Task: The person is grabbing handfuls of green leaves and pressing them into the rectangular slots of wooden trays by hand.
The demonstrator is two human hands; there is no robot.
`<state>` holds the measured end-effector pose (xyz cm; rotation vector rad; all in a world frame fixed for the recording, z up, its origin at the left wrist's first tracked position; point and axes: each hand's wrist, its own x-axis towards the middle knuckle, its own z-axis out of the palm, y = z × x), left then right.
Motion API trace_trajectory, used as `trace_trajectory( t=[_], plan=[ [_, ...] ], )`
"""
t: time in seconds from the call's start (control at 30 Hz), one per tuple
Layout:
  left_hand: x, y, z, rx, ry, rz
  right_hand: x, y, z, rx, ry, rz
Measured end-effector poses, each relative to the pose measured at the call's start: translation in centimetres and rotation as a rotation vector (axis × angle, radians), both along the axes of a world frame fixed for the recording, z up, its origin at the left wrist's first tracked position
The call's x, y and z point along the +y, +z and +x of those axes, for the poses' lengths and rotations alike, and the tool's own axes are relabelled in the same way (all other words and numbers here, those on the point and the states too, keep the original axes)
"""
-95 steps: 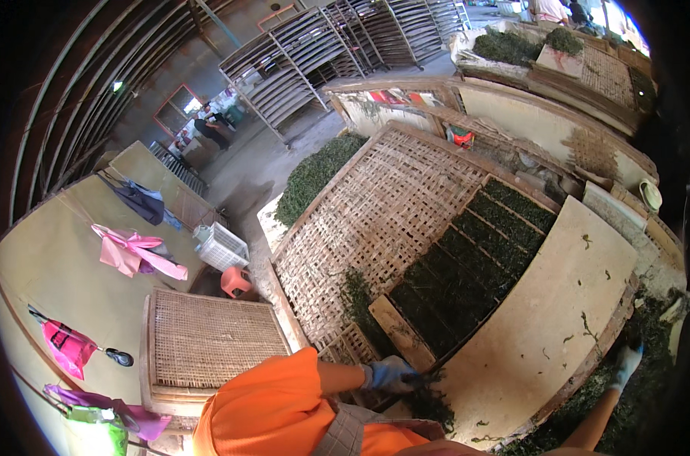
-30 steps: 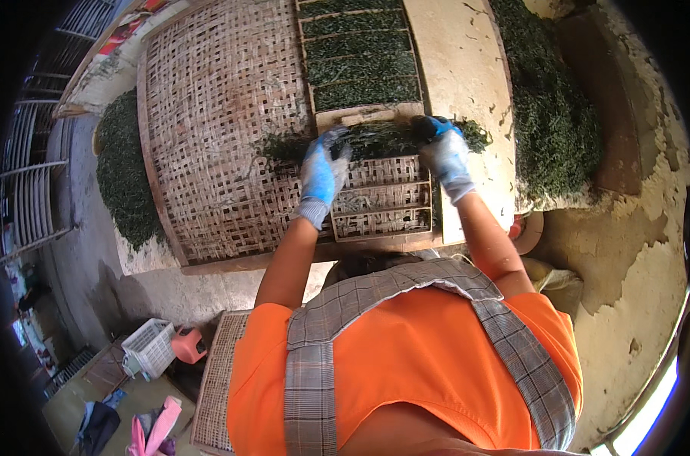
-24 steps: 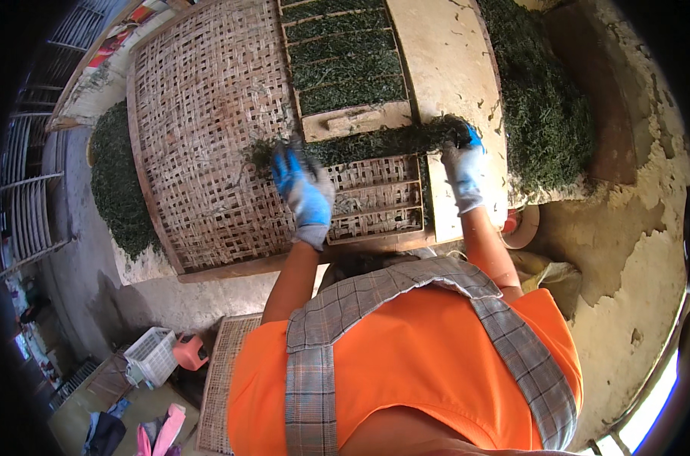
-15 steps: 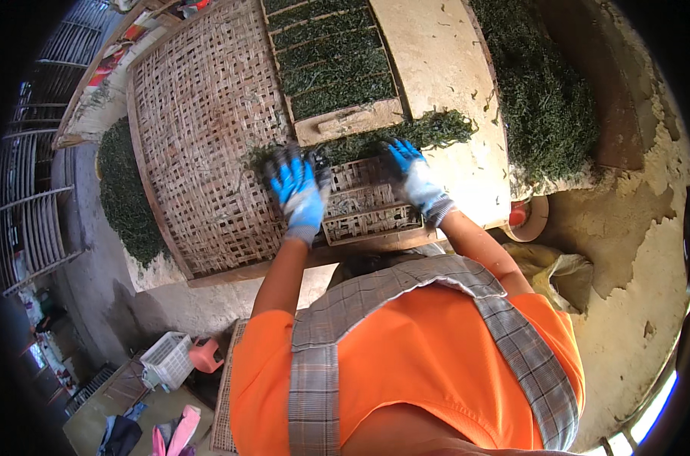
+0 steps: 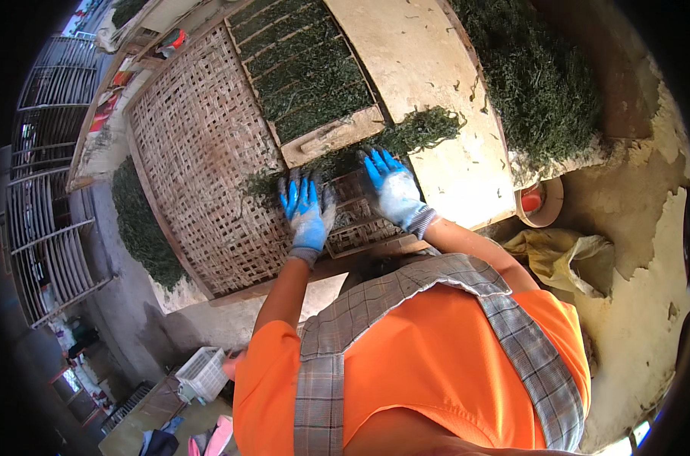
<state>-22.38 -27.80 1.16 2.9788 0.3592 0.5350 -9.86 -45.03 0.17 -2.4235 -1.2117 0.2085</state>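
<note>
In a blue-and-white glove with dark fingertips, my left hand [image 5: 307, 211] lies with fingers stretched out at the left part of a strip of dark green shredded leaves [image 5: 428, 129]. My right hand [image 5: 394, 188], gloved the same way, rests flat with its fingers spread against the same strip, further right. The strip runs along the near end of a slatted wooden frame [image 5: 333, 137], whose rows are packed with more green shreds. Beneath my palms, part of a lower slatted section [image 5: 352, 235] shows; my hands hide the rest.
A woven bamboo mat [image 5: 200, 152] lies left of the frame, a pale board [image 5: 406, 53] to its right. Heaps of green shreds [image 5: 539, 91] flank the worktop. A round basin [image 5: 542, 204] and yellowish sack [image 5: 561, 258] are at right; a white crate [image 5: 202, 374] is lower left.
The view has turned slightly. My left hand sits a little closer to the right hand and nearer to me, while my right hand lies flatter with its fingers more spread. The leaf strip stays along the frame's end.
</note>
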Motion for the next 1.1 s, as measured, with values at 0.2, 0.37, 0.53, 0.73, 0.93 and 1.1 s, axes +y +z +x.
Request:
trace_trajectory(
  t=[0.2, 0.37, 0.53, 0.73, 0.93, 1.1],
  plan=[
    [-4.5, 3.5, 11.4, 0.238, -0.349, -0.368, 3.0, -5.2, -1.6, -0.106, -0.149, -0.386],
    [-8.6, 3.4, 17.7, 0.552, -0.375, -0.017, 1.8, -6.2, -2.3, 0.387, -0.155, -0.173],
    [-7.1, 1.7, 15.7, 0.547, -0.483, -0.389, 3.0, -3.8, -0.8, 0.286, -0.117, -0.429],
    [0.6, -0.6, 6.7, -0.138, -0.043, -0.271, 3.4, -0.6, -0.8, 0.069, -0.058, -0.454],
    [4.3, -5.4, -0.6, -0.534, 0.615, -1.400, 4.3, 0.6, -1.8, 0.114, -0.165, -0.508],
    [4.4, -6.4, -2.1, -0.945, 0.978, -2.020, 4.5, 5.2, -0.8, 0.183, -0.081, -0.096]
  ],
)
